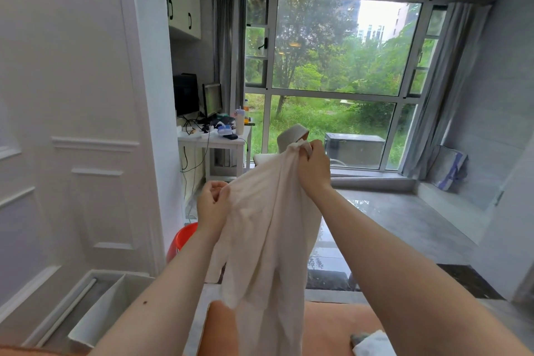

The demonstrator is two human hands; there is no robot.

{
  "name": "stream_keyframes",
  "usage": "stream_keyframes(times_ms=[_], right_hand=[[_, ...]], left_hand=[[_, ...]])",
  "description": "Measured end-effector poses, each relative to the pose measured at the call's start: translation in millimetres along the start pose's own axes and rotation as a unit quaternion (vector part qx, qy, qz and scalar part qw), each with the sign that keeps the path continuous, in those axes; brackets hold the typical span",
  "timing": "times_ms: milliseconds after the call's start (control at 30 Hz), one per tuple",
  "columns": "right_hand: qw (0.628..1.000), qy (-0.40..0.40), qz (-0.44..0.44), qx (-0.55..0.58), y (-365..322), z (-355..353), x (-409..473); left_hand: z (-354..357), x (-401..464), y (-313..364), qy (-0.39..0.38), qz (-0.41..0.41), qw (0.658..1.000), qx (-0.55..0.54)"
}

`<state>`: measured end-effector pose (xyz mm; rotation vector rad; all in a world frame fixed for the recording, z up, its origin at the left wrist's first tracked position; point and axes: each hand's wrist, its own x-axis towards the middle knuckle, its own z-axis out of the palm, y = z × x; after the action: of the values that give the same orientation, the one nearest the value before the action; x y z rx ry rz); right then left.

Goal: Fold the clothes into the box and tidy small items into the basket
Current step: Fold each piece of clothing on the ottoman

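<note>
A white garment [265, 225] hangs in the air in front of me, its lower part trailing down to the bottom of the view. My right hand [313, 167] grips its top edge, raised higher. My left hand [212, 202] pinches the garment's left edge, a little lower. A pale open box [98, 312] stands on the floor at the lower left. An orange surface [341, 326] lies below, and at the lower right a small white folded cloth [372, 345] rests on it.
A white door panel [72, 153] fills the left. A red bucket [180, 240] sits by the wall. A white desk [213, 141] with monitors and clutter stands near the window. A white chair [291, 136] shows behind the garment. Grey floor stretches to the right.
</note>
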<state>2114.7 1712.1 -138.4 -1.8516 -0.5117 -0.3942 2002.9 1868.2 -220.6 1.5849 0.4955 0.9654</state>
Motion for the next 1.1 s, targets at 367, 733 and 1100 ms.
stream_keyframes(times_ms=[367,733,1100], right_hand=[[0.998,0.016,0.063,0.019,9,11,5],[0.995,-0.026,0.068,0.072,15,14,-2],[0.986,-0.093,0.104,0.096,45,-9,-18]], left_hand=[[23,-6,-15,-0.122,0.208,0.95,0.199],[63,-27,-61,-0.197,0.077,0.957,0.198],[87,-27,-83,-0.21,-0.003,0.966,0.153]])
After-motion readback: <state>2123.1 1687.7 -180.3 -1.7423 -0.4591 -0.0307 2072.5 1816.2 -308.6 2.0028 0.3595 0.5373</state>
